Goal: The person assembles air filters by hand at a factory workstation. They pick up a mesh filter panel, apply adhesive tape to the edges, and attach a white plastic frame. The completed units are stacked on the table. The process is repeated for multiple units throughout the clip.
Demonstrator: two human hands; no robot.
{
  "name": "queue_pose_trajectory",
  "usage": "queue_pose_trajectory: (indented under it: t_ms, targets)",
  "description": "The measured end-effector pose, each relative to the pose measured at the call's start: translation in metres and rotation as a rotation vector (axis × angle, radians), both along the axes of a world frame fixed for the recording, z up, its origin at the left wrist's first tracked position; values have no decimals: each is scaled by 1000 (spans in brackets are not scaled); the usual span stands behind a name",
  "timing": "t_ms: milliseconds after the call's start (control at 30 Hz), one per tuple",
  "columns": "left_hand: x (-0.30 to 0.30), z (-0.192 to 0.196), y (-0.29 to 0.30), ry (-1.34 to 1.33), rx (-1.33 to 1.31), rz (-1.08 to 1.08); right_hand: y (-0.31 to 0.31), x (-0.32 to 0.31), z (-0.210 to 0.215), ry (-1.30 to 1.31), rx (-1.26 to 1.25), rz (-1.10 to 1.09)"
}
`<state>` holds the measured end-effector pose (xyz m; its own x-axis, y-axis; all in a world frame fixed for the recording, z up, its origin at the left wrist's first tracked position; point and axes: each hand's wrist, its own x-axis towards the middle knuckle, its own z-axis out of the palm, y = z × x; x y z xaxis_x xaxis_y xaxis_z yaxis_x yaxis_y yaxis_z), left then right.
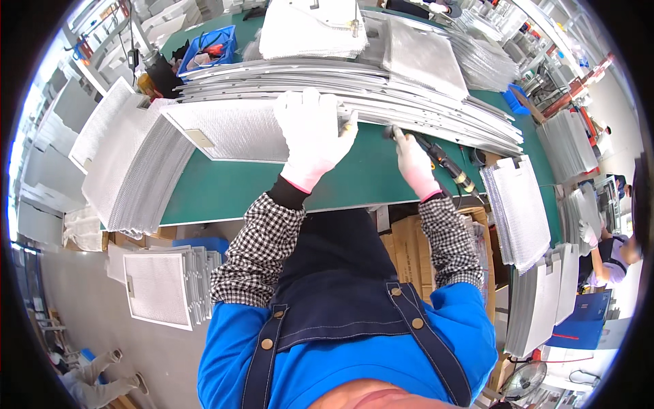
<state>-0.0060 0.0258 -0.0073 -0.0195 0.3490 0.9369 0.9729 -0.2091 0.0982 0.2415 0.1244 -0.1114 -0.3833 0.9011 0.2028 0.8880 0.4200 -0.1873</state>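
My left hand [308, 140], in a white glove, is closed at the right end of a silver mesh panel [238, 129] with a thin metal frame. A small beige label [199, 138] sits at the panel's left side. Something small and dark shows by my left fingers; I cannot make out what it is. My right hand [414, 163], also gloved, is closed round a small tool with a dark rounded end [390, 131], its handle hidden in my fingers. Just right of that hand a black and yellow power screwdriver [453, 169] lies on the green table [354, 183].
Long metal frame strips [409, 109] are piled along the table's far side. Stacked mesh panels stand at left [139, 163] and right [518, 211]. A blue bin [211, 48] holds small items at far left. A cardboard box [409, 255] stands below the table edge. Other people work nearby.
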Motion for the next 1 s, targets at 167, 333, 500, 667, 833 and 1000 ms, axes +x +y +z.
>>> queue_pose_trajectory:
  t_ms: [167, 333, 500, 667, 833, 1000]
  targets:
    - [-2, 1, -9, -37, -62, -73, 21, 16, 5, -204, 241, 115]
    - [14, 21, -18, -48, -108, -141, 92, -38, 234, 189, 886, 710]
    - [12, 14, -8, -85, -111, -190, 70, -154, 378, 1061, 10, 980]
    - [9, 23, -9, -155, -76, -52, 48, -178, 373, 1219, -146, 861]
    - [4, 24, -16, -177, -278, 9, -9, -163, 352, 1379, -273, 887]
    - [9, 20, -6, -208, -119, -129, -41, -161, 362, 1370, -65, 794]
